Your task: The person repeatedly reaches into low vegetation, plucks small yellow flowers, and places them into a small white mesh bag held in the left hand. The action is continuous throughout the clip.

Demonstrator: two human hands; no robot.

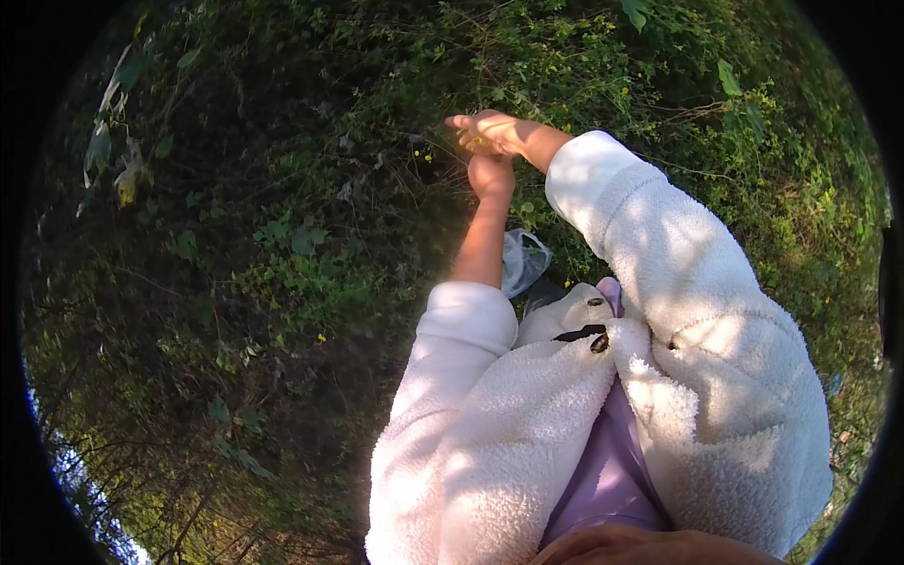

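Though contents are unclear, a plastic bag (524,264) shows below both hands (491,176) (486,133).

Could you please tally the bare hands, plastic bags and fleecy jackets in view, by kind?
Bare hands: 2 (left hand, right hand)
Plastic bags: 1 (the translucent plastic bag below the hands)
Fleecy jackets: 1 (the white jacket)
Total: 4

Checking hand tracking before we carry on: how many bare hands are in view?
2. The left hand, partly hidden, is at upper centre; the right hand is just above it in the picture, in front of the yellow-flowered plants.
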